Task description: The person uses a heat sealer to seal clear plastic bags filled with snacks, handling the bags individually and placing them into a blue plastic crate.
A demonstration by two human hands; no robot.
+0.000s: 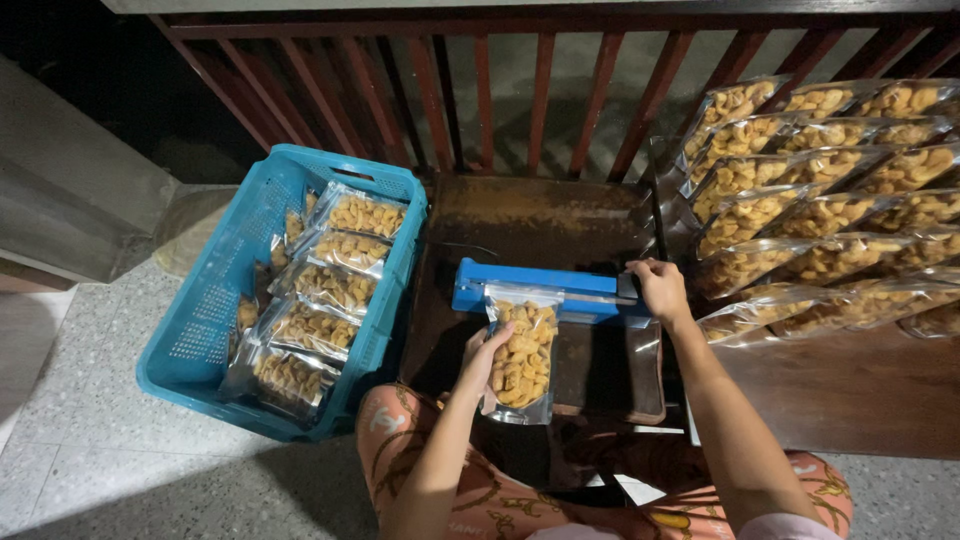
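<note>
- The left hand (487,352) is closed on the side of a clear pouch of golden snack pieces (521,352), fingers wrapped round its left edge.
- The pouch stands upright, its top edge lying in the blue heat sealer (545,290) on the dark worktop (530,215).
- The right hand (658,288) presses down with fingers curled on the right end of the sealer arm, near its handle.
- A blue plastic crate (215,300) sits on the floor to the left, touching the worktop, and contains filled pouches (330,285).
- Rows of further pouches (830,200) lie overlapping on a wooden surface to the right.
- A red railing (540,90) stands behind the worktop.
</note>
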